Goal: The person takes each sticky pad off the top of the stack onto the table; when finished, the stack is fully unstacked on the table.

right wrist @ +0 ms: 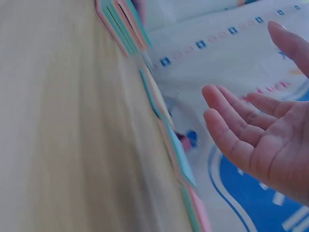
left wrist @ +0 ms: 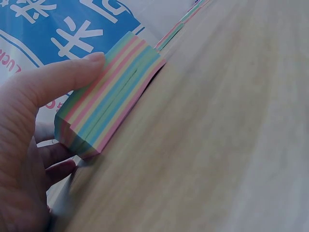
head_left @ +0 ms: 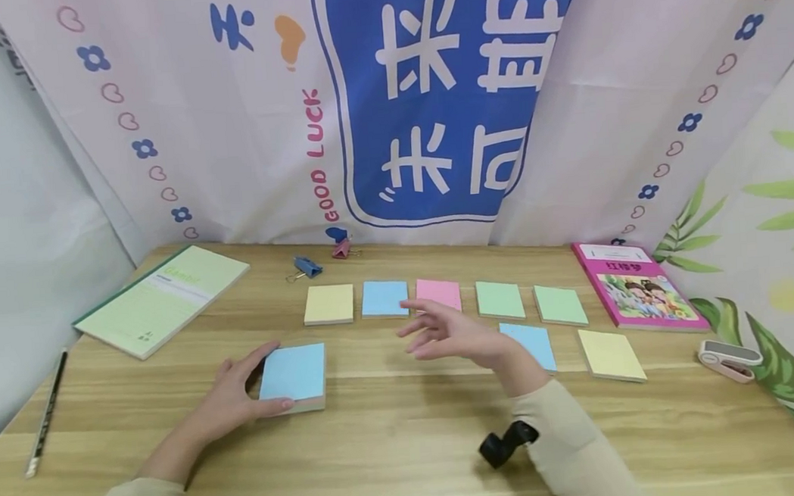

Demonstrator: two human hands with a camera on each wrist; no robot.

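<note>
My left hand (head_left: 225, 399) grips a thick stack of sticky notes (head_left: 294, 369) from its left side, thumb at the near edge and fingers at the far one. Blue paper tops the stack; its striped pink, yellow, green and blue side shows in the left wrist view. My right hand (head_left: 453, 332) hovers over the table holding nothing, its fingers loosely extended, as the right wrist view also shows. Beyond it lie a yellow pad (head_left: 328, 305), a blue pad (head_left: 381, 299) and a pink pad (head_left: 440, 291), partly covered by that hand in the head view.
Rightward are two green pads (head_left: 500, 301), a second blue pad (head_left: 531, 344) and a second yellow pad (head_left: 611, 355). A pink book (head_left: 638, 286) and a white gadget (head_left: 730, 356) sit farther right. Binder clips (head_left: 308, 266), a green notebook (head_left: 161, 300) and a pencil (head_left: 47, 413) lie back and left.
</note>
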